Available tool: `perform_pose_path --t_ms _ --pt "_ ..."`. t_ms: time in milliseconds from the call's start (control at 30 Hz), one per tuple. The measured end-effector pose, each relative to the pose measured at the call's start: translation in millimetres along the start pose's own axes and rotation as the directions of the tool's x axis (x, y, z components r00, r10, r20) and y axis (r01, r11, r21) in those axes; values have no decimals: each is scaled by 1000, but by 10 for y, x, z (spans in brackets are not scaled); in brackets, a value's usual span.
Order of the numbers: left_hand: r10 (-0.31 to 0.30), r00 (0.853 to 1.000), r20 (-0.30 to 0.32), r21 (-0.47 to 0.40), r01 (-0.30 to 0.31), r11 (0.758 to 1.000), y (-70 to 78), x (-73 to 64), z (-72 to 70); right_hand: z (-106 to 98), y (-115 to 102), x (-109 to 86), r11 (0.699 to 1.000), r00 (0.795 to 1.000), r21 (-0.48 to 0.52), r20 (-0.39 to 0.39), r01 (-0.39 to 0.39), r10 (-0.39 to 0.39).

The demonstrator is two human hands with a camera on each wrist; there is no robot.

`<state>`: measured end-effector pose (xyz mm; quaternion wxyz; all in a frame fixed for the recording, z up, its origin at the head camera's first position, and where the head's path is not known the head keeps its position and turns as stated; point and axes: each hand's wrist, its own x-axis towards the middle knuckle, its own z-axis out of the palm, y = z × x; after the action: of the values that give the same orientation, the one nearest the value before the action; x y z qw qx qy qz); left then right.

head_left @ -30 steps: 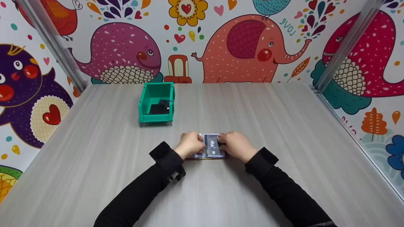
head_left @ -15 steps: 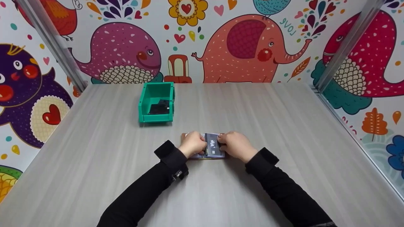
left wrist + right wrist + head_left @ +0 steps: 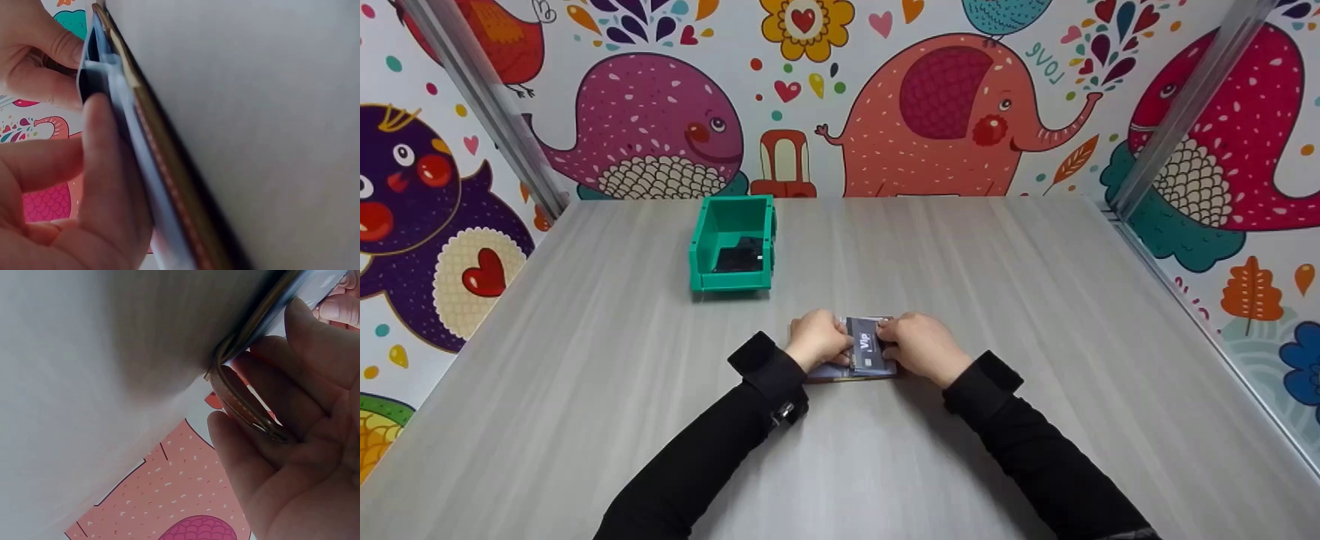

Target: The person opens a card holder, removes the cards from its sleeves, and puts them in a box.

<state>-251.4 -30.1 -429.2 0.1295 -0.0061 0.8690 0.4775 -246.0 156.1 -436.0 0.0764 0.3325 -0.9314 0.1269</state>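
A small brown card holder (image 3: 851,379) with clear plastic sleeves lies spread on the table. In its right half is a dark card (image 3: 866,352) marked "Vip". My left hand (image 3: 819,339) has curled fingers at the card's left edge, pinching it by the sleeve mouth. Seen from the left wrist, a fingertip sits right at the sleeve's gaping mouth (image 3: 101,67), where a dark edge shows inside. My right hand (image 3: 922,346) grips the holder's right side, thumb on the sleeve. A brown stitched strap (image 3: 242,402) passes between its fingers in the right wrist view.
Farther back on the left stands a green open-front bin (image 3: 731,282) with black flat pieces (image 3: 740,256) lying in it. Grey wood-grain table (image 3: 997,270) surrounds the hands. Printed cartoon walls (image 3: 660,112) with metal posts (image 3: 1192,105) border the back and sides.
My left hand has shifted slightly right along the card's edge, and the card has edged slightly right with it. My right hand has stayed in place.
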Motion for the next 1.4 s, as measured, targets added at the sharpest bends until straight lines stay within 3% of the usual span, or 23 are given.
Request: perform_pose_path --t_ms 133,833,1067,1400 --pt "-10 1000 6 -34 10 999 4 0 4 5 0 2 1000 1000 -12 -3 4 -4" --pt "-15 1000 -16 6 15 1000 15 -11 16 -9 -32 -1 999 999 -8 16 -44 44" --pt "-15 997 -73 100 23 995 -9 -16 1 5 -28 -6 999 999 1 14 -44 44" --pt "-29 999 -27 -56 27 998 -68 -24 -77 -7 -31 -3 999 999 -23 24 -40 41"
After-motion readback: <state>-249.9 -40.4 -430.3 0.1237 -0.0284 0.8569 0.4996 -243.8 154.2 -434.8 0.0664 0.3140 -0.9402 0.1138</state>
